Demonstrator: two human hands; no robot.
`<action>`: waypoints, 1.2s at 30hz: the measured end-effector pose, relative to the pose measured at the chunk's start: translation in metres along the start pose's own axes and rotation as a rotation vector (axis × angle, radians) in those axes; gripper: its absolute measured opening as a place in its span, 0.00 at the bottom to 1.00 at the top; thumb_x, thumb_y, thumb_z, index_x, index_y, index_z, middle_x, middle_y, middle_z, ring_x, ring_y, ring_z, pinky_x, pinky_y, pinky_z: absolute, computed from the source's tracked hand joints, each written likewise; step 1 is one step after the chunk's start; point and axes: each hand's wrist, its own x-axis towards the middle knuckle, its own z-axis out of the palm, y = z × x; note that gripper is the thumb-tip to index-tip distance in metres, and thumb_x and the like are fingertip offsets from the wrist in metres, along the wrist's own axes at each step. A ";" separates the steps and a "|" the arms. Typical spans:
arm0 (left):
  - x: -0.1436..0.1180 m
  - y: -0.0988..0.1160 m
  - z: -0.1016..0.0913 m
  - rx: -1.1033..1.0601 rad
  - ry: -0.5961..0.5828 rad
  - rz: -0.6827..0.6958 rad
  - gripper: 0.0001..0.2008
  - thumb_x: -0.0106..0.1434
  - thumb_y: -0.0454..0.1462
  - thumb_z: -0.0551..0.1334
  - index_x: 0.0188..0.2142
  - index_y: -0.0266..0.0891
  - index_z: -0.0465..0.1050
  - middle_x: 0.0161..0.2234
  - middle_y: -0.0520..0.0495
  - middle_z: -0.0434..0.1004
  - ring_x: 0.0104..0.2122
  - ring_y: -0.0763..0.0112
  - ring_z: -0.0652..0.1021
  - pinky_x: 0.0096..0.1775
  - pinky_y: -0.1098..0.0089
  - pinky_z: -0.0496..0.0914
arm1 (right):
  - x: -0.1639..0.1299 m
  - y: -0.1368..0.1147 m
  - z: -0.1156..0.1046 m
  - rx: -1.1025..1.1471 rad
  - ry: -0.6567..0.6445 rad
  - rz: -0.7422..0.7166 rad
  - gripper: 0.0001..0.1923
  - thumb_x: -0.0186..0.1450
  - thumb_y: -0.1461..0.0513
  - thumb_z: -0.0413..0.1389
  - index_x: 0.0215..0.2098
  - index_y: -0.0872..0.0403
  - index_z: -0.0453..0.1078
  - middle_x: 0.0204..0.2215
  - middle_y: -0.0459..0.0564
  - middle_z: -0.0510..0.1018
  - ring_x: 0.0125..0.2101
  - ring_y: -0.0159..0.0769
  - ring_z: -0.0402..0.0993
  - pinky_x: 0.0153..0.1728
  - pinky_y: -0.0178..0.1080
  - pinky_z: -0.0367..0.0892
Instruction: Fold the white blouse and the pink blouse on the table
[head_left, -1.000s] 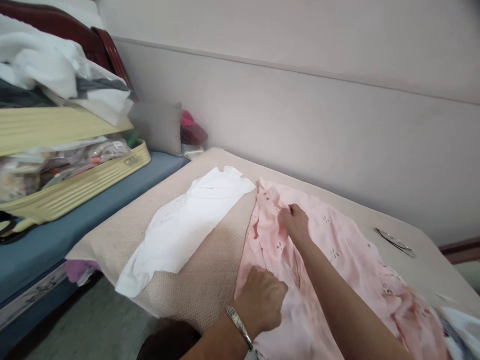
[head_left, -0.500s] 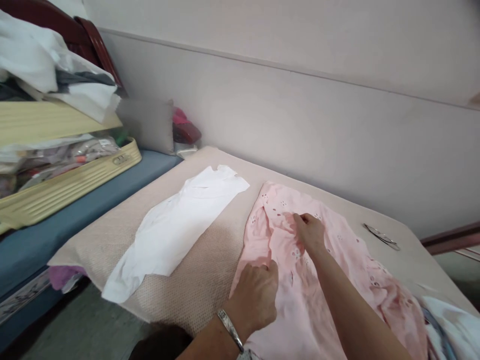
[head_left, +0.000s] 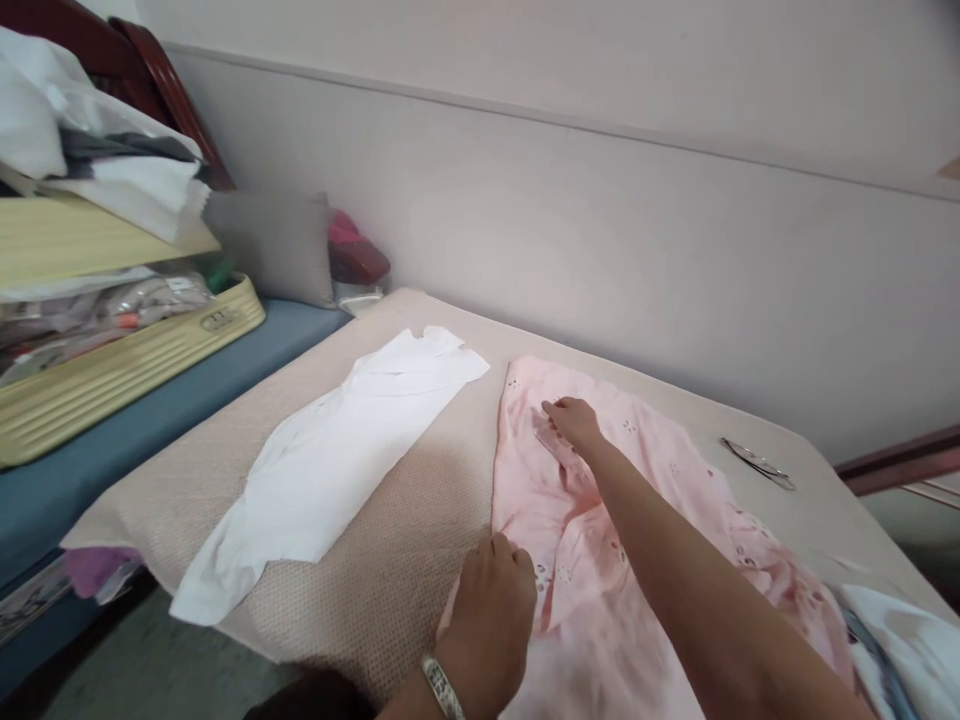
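A pink eyelet garment (head_left: 660, 490) lies spread on a beige padded table (head_left: 420, 520). My right hand (head_left: 571, 420) reaches far across it and pinches a fold of the pink cloth near its top edge. My left hand (head_left: 491, 610), with a silver bracelet at the wrist, presses flat on the garment's near left edge. A white garment (head_left: 337, 460) lies folded lengthwise to the left, apart from both hands.
A yellow open suitcase (head_left: 112, 370) stuffed with clothes sits on a blue mattress (head_left: 97, 450) at left. A grey cushion (head_left: 274, 245) and red items lean by the wall. Glasses (head_left: 757, 463) lie at the table's far right. White cloth (head_left: 907, 640) shows at bottom right.
My right hand moved back up toward the garment's top edge after drawing a fold inward. My left hand slid down and flattened on the near edge. The view shifted right.
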 end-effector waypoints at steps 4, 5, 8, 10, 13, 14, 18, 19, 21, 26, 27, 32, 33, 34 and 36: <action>0.006 -0.002 0.009 -0.014 -0.047 0.005 0.14 0.60 0.29 0.58 0.46 0.33 0.70 0.46 0.33 0.70 0.44 0.49 0.70 0.45 0.51 0.68 | 0.051 -0.023 0.030 0.139 -0.033 0.033 0.20 0.73 0.49 0.51 0.39 0.58 0.73 0.32 0.51 0.80 0.30 0.34 0.76 0.32 0.38 0.72; 0.008 -0.003 0.011 -0.018 -0.060 -0.012 0.12 0.63 0.30 0.57 0.46 0.34 0.70 0.45 0.33 0.71 0.44 0.50 0.71 0.45 0.50 0.69 | 0.061 -0.026 0.036 0.152 -0.031 0.046 0.19 0.72 0.50 0.53 0.43 0.58 0.73 0.36 0.51 0.79 0.32 0.34 0.77 0.35 0.39 0.74; 0.013 -0.004 0.012 -0.024 -0.070 -0.040 0.13 0.69 0.30 0.50 0.45 0.35 0.71 0.44 0.36 0.72 0.45 0.52 0.72 0.46 0.51 0.69 | 0.082 -0.030 0.048 0.162 -0.007 0.073 0.17 0.70 0.52 0.58 0.50 0.56 0.71 0.44 0.51 0.77 0.39 0.35 0.76 0.40 0.43 0.75; 0.013 -0.004 0.006 -0.012 -0.055 -0.009 0.12 0.70 0.30 0.50 0.45 0.35 0.70 0.44 0.37 0.72 0.44 0.53 0.72 0.45 0.53 0.69 | 0.090 -0.031 0.051 0.163 0.041 0.073 0.15 0.70 0.54 0.57 0.47 0.57 0.73 0.42 0.51 0.78 0.38 0.36 0.76 0.40 0.42 0.74; 0.009 0.000 -0.007 0.029 0.010 0.094 0.10 0.69 0.28 0.49 0.41 0.35 0.68 0.40 0.39 0.72 0.41 0.56 0.72 0.42 0.57 0.69 | 0.094 -0.029 0.043 0.164 0.161 0.037 0.11 0.70 0.59 0.54 0.42 0.56 0.74 0.37 0.54 0.79 0.37 0.38 0.76 0.39 0.39 0.70; 0.008 0.002 -0.011 0.025 0.042 0.143 0.09 0.68 0.28 0.50 0.40 0.36 0.67 0.39 0.39 0.71 0.40 0.57 0.72 0.41 0.58 0.69 | 0.095 -0.028 0.037 0.162 0.203 0.023 0.11 0.69 0.60 0.52 0.42 0.56 0.75 0.36 0.54 0.80 0.37 0.39 0.75 0.39 0.39 0.69; 0.006 0.010 -0.012 -0.065 0.060 0.321 0.08 0.59 0.31 0.59 0.40 0.38 0.65 0.40 0.41 0.71 0.38 0.59 0.71 0.35 0.61 0.68 | 0.097 -0.019 0.009 0.127 0.337 0.009 0.15 0.67 0.61 0.47 0.43 0.54 0.74 0.41 0.57 0.79 0.42 0.42 0.73 0.43 0.40 0.67; 0.007 0.011 -0.007 -0.078 0.030 0.346 0.10 0.58 0.31 0.61 0.40 0.38 0.64 0.40 0.41 0.71 0.38 0.60 0.71 0.34 0.62 0.68 | 0.097 -0.015 0.003 0.115 0.357 0.021 0.15 0.67 0.61 0.47 0.44 0.54 0.74 0.42 0.59 0.79 0.43 0.43 0.73 0.43 0.41 0.67; 0.010 0.010 0.005 -0.089 -0.028 0.364 0.11 0.57 0.31 0.61 0.40 0.38 0.65 0.40 0.41 0.72 0.37 0.60 0.72 0.34 0.62 0.68 | 0.097 -0.006 -0.002 0.092 0.369 0.055 0.16 0.67 0.61 0.47 0.44 0.55 0.74 0.43 0.61 0.78 0.44 0.45 0.73 0.44 0.43 0.67; 0.015 0.003 0.025 -0.110 -0.148 0.268 0.13 0.58 0.30 0.59 0.44 0.35 0.69 0.43 0.37 0.74 0.41 0.55 0.75 0.39 0.59 0.71 | 0.094 0.015 0.014 0.054 0.254 0.100 0.10 0.61 0.64 0.53 0.37 0.56 0.76 0.36 0.61 0.79 0.39 0.46 0.75 0.40 0.42 0.68; 0.015 0.003 0.023 -0.124 -0.180 0.243 0.14 0.59 0.30 0.58 0.45 0.34 0.69 0.44 0.36 0.74 0.42 0.54 0.75 0.40 0.58 0.71 | 0.094 0.018 0.019 0.047 0.233 0.103 0.10 0.61 0.64 0.54 0.37 0.57 0.76 0.35 0.61 0.79 0.39 0.46 0.75 0.40 0.42 0.68; 0.017 0.010 0.001 -0.295 -0.360 0.101 0.15 0.61 0.31 0.56 0.47 0.37 0.72 0.46 0.39 0.76 0.42 0.58 0.76 0.41 0.62 0.70 | 0.101 0.027 0.028 0.016 0.227 0.121 0.13 0.63 0.63 0.53 0.42 0.58 0.76 0.39 0.64 0.79 0.40 0.47 0.76 0.40 0.43 0.68; 0.018 0.012 -0.003 -0.325 -0.372 0.079 0.14 0.61 0.32 0.56 0.46 0.38 0.72 0.46 0.40 0.77 0.42 0.59 0.76 0.41 0.62 0.70 | 0.103 0.028 0.027 0.011 0.227 0.118 0.13 0.64 0.63 0.53 0.43 0.58 0.76 0.40 0.64 0.79 0.41 0.47 0.76 0.39 0.43 0.68; 0.017 0.012 -0.004 -0.343 -0.370 0.068 0.14 0.62 0.32 0.56 0.46 0.38 0.72 0.46 0.40 0.76 0.41 0.60 0.76 0.40 0.63 0.69 | 0.105 0.028 0.026 0.006 0.221 0.109 0.13 0.64 0.63 0.53 0.43 0.58 0.76 0.41 0.64 0.79 0.41 0.46 0.76 0.39 0.42 0.68; 0.016 0.011 -0.004 -0.349 -0.346 0.074 0.13 0.63 0.35 0.56 0.46 0.38 0.72 0.47 0.39 0.76 0.41 0.60 0.76 0.39 0.63 0.69 | 0.106 0.028 0.024 -0.002 0.191 0.078 0.12 0.64 0.62 0.53 0.41 0.57 0.76 0.40 0.62 0.80 0.41 0.45 0.76 0.40 0.41 0.67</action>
